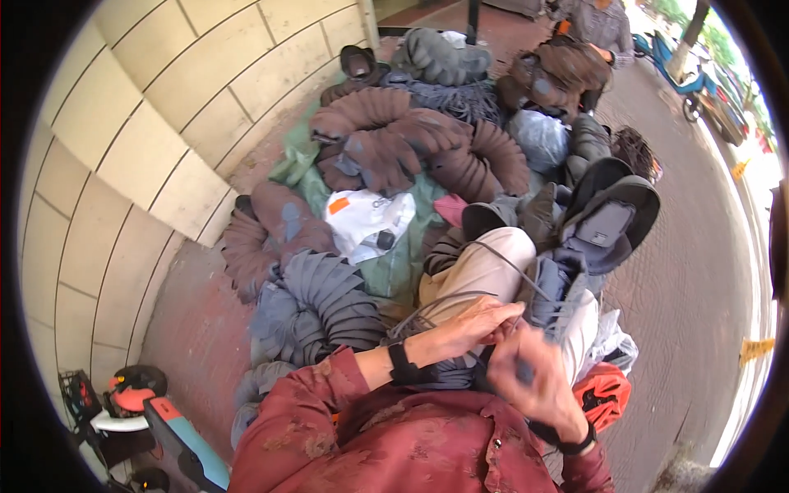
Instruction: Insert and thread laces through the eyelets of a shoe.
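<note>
Below and right of the frame's centre, the left hand (464, 329) met the curled, blurred right hand (534, 374); whether either gripped anything could not be told. Dark cord (526, 276) arched just above them, over a beige-trousered knee (472, 275), right of a ribbed grey stack (320, 308).

Cream tiled wall (115, 156) along left; blue scooter (699, 85) upper right, near tree trunk (696, 33).
</note>
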`<state>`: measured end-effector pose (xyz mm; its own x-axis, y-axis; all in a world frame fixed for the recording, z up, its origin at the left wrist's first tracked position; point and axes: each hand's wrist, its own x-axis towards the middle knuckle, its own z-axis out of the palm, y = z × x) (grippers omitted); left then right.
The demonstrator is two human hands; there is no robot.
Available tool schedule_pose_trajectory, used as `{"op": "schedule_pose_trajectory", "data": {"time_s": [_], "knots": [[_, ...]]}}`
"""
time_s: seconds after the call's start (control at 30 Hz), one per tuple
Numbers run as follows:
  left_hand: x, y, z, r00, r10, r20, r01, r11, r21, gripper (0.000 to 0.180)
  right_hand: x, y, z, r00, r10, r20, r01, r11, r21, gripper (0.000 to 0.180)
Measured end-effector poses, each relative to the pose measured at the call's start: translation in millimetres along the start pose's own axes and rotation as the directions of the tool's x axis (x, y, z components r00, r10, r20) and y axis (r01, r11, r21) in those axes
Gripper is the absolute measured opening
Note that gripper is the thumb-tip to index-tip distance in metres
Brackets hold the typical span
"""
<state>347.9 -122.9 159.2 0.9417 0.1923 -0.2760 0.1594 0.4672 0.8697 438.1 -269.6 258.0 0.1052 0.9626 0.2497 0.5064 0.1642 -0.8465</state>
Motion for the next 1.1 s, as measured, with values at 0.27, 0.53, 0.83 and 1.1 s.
{"op": "schedule_pose_trajectory", "data": {"time_s": [0.27, 0.53, 0.83, 1.1], "knots": [[4, 5, 12, 0.992, -0.127, 0.017, 0.119, 0.864, -0.489, 0.024, -5, -58, -2, 0.917, -0.244, 0.315, 0.153, 0.946, 0.286, 0.018], [-104, 117, 49, 0.927, 0.32, 0.197, -0.369, 0.874, 0.316, 0.022, -46, 5, -22, 0.874, 0.452, 0.177, -0.353, 0.341, 0.871, 0.032], [-69, 65, 72, 0.965, -0.134, 0.225, 0.059, 0.948, 0.311, 0.026, -75, -1, -20, 0.873, 0.469, -0.138, -0.142, 0.514, 0.846, 0.025], [-40, 48, 75, 0.943, -0.189, 0.274, 0.094, 0.941, 0.325, 0.023, -98, 11, -20, 0.884, 0.331, -0.329, 0.157, 0.453, 0.877, 0.024]]}}
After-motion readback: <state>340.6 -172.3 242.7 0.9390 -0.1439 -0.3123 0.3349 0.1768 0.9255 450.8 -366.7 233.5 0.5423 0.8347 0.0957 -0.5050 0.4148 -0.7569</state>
